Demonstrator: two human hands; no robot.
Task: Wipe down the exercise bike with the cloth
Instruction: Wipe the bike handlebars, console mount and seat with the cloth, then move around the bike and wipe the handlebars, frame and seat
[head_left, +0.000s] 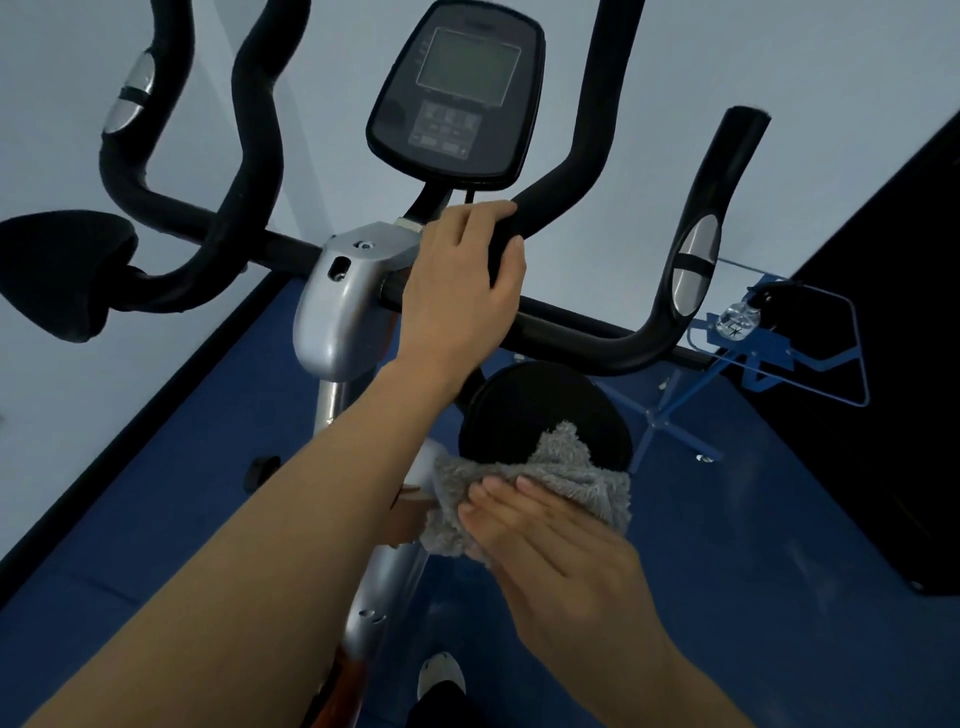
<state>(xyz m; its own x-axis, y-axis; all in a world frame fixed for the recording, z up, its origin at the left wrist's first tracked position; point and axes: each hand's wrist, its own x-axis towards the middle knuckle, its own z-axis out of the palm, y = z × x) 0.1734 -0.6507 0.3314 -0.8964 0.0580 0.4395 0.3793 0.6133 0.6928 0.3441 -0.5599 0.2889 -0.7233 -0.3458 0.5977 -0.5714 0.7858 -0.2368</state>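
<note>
Gripping the black handlebar (571, 332) of the exercise bike (332, 312) just right of its silver clamp, the left hand (462, 280) is seen near the centre of the view, with fingers and thumb curled round the bar. The display console (457, 93) is mounted above that hand, at twelve o'clock. At five o'clock from the left hand, a grey fluffy cloth (571, 473) is pressed against the bike's silver frame post by the right hand (545, 545), whose fingers are laid out straight and flat on the fabric; its thumb is hidden. A round black disc (530, 405) is partly covered by the cloth's upper edge. A silver grip sensor (696, 265) is set in the handlebar's upright end at three o'clock, and a black pad (57, 270) is carried at nine o'clock. Beyond the bar, at three o'clock, a clear bottle (737, 317) is held on a blue metal stand (670, 415). A blue floor (182, 493) is spread beneath, and a white shoe tip (441, 675) is seen at six o'clock.
</note>
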